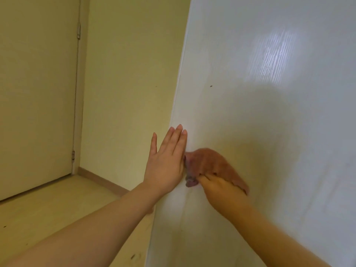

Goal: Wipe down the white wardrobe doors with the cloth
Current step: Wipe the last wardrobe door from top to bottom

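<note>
Reddish-brown cloth (212, 162), white wardrobe door (269, 112)

No writing, label, brand, number or sign can be read anywhere: the white wardrobe door (269, 141) on the right, the wall (131, 74), the room door (38, 93) at upper left and the floor (48, 209) are all plain

1 head view, close to the wardrobe door (269, 151), faces forward and down along it

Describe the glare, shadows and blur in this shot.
Head view: a streaky glare patch sits high on the wardrobe door; a broad soft shadow falls below it, above the cloth; cloth and right hand look slightly blurred; the door edge leans, likely wide-angle distortion.
</note>
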The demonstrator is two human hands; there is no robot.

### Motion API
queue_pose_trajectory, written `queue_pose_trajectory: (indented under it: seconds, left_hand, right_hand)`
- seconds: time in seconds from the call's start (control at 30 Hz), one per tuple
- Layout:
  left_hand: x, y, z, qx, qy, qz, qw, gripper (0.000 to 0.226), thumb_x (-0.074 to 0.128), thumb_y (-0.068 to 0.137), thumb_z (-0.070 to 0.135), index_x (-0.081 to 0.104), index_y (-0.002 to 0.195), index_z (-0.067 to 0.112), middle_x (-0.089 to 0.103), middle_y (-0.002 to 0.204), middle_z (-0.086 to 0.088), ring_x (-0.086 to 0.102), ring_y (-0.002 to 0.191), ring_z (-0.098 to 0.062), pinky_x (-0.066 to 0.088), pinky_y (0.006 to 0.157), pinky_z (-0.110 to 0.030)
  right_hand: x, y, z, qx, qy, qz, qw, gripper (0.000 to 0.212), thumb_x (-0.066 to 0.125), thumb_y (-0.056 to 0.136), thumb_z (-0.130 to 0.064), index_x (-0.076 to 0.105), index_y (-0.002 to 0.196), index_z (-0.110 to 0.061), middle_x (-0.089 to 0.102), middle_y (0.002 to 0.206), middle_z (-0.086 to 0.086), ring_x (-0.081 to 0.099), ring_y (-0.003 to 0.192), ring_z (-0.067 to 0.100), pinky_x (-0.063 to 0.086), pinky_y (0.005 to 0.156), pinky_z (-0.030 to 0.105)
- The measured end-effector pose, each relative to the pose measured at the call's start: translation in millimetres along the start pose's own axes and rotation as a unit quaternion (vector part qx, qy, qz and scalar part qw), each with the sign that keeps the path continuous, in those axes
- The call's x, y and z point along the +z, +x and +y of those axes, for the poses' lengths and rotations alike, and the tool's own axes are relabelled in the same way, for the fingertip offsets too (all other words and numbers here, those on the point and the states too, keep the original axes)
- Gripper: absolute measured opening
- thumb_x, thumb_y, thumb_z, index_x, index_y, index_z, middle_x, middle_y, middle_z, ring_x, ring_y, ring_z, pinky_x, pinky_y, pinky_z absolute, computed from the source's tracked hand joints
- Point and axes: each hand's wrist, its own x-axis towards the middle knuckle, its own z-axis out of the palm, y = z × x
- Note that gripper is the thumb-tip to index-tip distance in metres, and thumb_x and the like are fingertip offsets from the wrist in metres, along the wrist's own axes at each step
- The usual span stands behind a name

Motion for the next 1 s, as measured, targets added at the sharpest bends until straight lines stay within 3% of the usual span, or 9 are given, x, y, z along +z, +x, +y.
queue_pose_trajectory:
  seconds: [0.1, 0.23, 0.3, 0.43, 0.53, 0.7, 0.8, 0.9, 1.0]
  left_hand:
    - [-2, -11, -4, 0.01, -0.02, 0.004, 1.0, 0.055, 0.034, 0.086, 0.02, 0.041, 0.139, 0.007, 0.043, 0.145, -0.01, 0.035, 0.134, -0.022, 0.014, 0.108, -0.047]
    - [2, -23, -2, 0.038, -0.048, -0.005, 0.998, 0.055, 0.036, 0.084, 0.017, 0.04, 0.137, 0.009, 0.048, 0.142, -0.009, 0.036, 0.128, -0.02, 0.025, 0.103, -0.04]
    - [7, -26, -1, 0.046, -0.033, -0.019, 0.998, 0.055, 0.036, 0.084, 0.018, 0.037, 0.139, 0.008, 0.045, 0.144, -0.009, 0.034, 0.13, -0.021, 0.025, 0.103, -0.04]
    - [10, -37, 0, 0.046, -0.007, -0.036, 0.998, 0.059, 0.034, 0.084, 0.021, 0.031, 0.141, 0.007, 0.04, 0.148, -0.009, 0.028, 0.136, -0.022, 0.015, 0.109, -0.044]
    - [10, -46, 0, 0.044, 0.003, -0.04, 0.998, 0.061, 0.034, 0.084, 0.023, 0.028, 0.143, 0.007, 0.038, 0.149, -0.01, 0.026, 0.137, -0.022, 0.009, 0.112, -0.044]
    - [13, -54, 0, 0.038, 0.007, -0.056, 0.998, 0.06, 0.034, 0.086, 0.026, 0.027, 0.143, 0.006, 0.04, 0.147, -0.011, 0.027, 0.136, -0.021, 0.009, 0.111, -0.045]
    - [15, -52, -1, 0.041, 0.014, -0.07, 0.997, 0.063, 0.035, 0.084, 0.028, 0.027, 0.142, 0.005, 0.038, 0.148, -0.012, 0.026, 0.137, -0.021, 0.008, 0.112, -0.045]
    - [18, -54, -1, 0.044, 0.022, -0.079, 0.996, 0.065, 0.035, 0.082, 0.029, 0.027, 0.142, 0.005, 0.035, 0.15, -0.012, 0.024, 0.138, -0.021, 0.006, 0.112, -0.045]
    - [20, -57, 1, 0.041, 0.016, -0.071, 0.997, 0.066, 0.036, 0.082, 0.029, 0.028, 0.142, 0.004, 0.033, 0.15, -0.011, 0.023, 0.138, -0.022, 0.005, 0.112, -0.045]
  right_hand:
    - [-6, 0, 12, -0.035, -0.036, 0.013, 0.999, 0.036, 0.044, 0.075, -0.015, 0.072, 0.098, -0.015, 0.072, 0.091, 0.006, 0.069, 0.075, 0.027, 0.058, 0.058, 0.037]
    - [-34, 28, 15, 0.095, 0.017, 0.085, 0.992, 0.032, 0.045, 0.083, -0.007, 0.066, 0.107, -0.007, 0.069, 0.095, 0.009, 0.066, 0.079, 0.029, 0.054, 0.064, 0.033]
    - [-19, 21, 10, 0.078, 0.001, 0.135, 0.988, 0.038, 0.044, 0.08, -0.005, 0.063, 0.113, -0.008, 0.069, 0.101, 0.007, 0.066, 0.086, 0.024, 0.054, 0.071, 0.031]
    - [-5, -25, -16, 0.06, 0.053, -0.151, 0.985, 0.041, 0.032, 0.097, -0.012, 0.045, 0.134, -0.025, 0.05, 0.132, 0.003, 0.051, 0.117, 0.025, 0.044, 0.093, 0.039]
    - [-25, -7, 1, 0.044, 0.015, -0.123, 0.991, 0.038, 0.029, 0.1, -0.018, 0.044, 0.134, -0.025, 0.05, 0.131, 0.002, 0.049, 0.116, 0.025, 0.041, 0.09, 0.036]
    - [-10, 22, 23, 0.031, -0.027, 0.116, 0.992, 0.039, 0.05, 0.08, -0.008, 0.059, 0.118, -0.009, 0.067, 0.109, 0.01, 0.062, 0.098, 0.026, 0.05, 0.082, 0.033]
    - [23, -12, 0, -0.013, 0.057, 0.036, 0.998, 0.043, 0.068, 0.073, -0.01, 0.062, 0.113, -0.024, 0.068, 0.097, -0.01, 0.065, 0.085, 0.008, 0.049, 0.077, 0.02]
    - [20, -32, -15, 0.014, 0.042, 0.008, 0.999, 0.034, 0.045, 0.083, -0.024, 0.066, 0.098, -0.046, 0.06, 0.085, -0.03, 0.059, 0.073, -0.008, 0.043, 0.058, 0.009]
    - [8, -12, -7, 0.054, 0.012, 0.0, 0.998, 0.037, 0.036, 0.093, -0.015, 0.059, 0.118, -0.028, 0.062, 0.108, -0.006, 0.062, 0.096, 0.015, 0.045, 0.069, 0.025]
